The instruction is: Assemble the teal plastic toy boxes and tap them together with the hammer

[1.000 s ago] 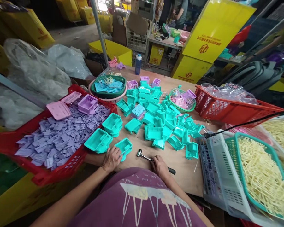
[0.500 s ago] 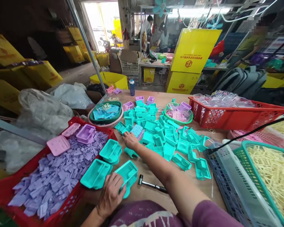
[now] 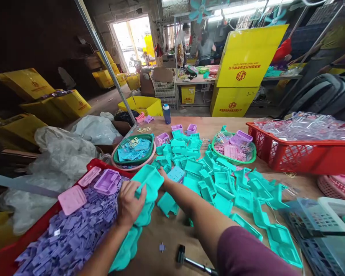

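The left hand (image 3: 129,203) grips a teal tray (image 3: 149,184), lifted above the desk (image 3: 172,234) beside the red crate (image 3: 31,234) of purple chips. The right hand (image 3: 163,175) reaches behind the tray, mostly hidden; its grip cannot be told. A hammer (image 3: 189,260) lies near the desk's front edge.

The big yellow box (image 3: 248,57) bears a red hexagon logo with "HH" under a line of upside-down red characters, too small to read; the lower box (image 3: 232,102) repeats the logo.
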A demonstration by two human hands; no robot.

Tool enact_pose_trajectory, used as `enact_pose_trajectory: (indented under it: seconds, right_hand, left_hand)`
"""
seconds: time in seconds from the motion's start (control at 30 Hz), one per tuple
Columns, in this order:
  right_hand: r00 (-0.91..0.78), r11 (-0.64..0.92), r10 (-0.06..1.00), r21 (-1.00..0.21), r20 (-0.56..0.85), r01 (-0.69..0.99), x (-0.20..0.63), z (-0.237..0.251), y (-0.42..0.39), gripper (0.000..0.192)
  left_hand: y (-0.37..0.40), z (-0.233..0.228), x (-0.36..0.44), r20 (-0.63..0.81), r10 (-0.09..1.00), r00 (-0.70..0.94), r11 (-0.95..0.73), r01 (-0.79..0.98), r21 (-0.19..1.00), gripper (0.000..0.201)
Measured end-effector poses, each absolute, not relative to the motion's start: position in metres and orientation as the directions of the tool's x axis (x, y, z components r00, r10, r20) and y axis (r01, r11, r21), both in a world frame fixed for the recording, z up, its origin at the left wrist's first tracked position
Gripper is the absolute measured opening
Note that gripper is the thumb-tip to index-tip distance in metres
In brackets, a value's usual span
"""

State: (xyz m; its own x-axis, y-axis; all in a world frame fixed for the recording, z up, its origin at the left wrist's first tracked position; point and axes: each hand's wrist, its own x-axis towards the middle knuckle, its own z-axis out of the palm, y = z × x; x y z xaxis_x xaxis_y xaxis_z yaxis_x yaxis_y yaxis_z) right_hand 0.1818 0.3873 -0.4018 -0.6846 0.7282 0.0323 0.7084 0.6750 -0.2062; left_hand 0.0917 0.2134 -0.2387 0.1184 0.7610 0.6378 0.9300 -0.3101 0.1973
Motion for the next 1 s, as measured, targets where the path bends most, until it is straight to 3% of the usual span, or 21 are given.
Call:
enact_pose_trajectory:
  seconds: [0.1,0.27,0.47,0.63,0.83,1.0]
  right_hand:
    - [-0.669,0.66,0.741,-0.117,-0.063,0.742,0.21,-0.409,0.393,0.025]
    - [-0.693,0.692,0.713,-0.052,-0.109,0.72,0.259,-0.407,0.398,0.018]
    - [-0.717,0.714,0.691,-0.069,-0.096,0.697,0.279,-0.393,0.385,0.031]
    - [-0.716,0.707,0.696,-0.122,-0.052,0.697,0.298,-0.379,0.355,0.03]
    - [-0.692,0.667,0.721,-0.237,-0.038,0.707,0.3,-0.371,0.314,0.032]
    - [-0.547,0.495,0.835,-0.355,-0.06,0.793,0.265,-0.374,0.313,0.065]
  left_hand:
    - [0.251,-0.264,0.089,0.515,0.847,0.127,-0.208,0.973,0.102,0.022]
    - [0.289,-0.301,0.1,0.134,0.982,0.133,-0.125,0.99,-0.071,0.027]
    - [0.315,-0.324,0.121,-0.156,0.986,0.066,-0.085,0.989,-0.119,0.028]
    - [0.326,-0.329,0.124,-0.461,0.887,0.016,-0.091,0.986,-0.142,0.028]
    - [0.329,-0.318,0.109,-0.542,0.839,0.053,-0.147,0.98,-0.132,0.031]
    - [0.31,-0.293,0.1,-0.442,0.871,0.213,-0.241,0.97,-0.007,0.034]
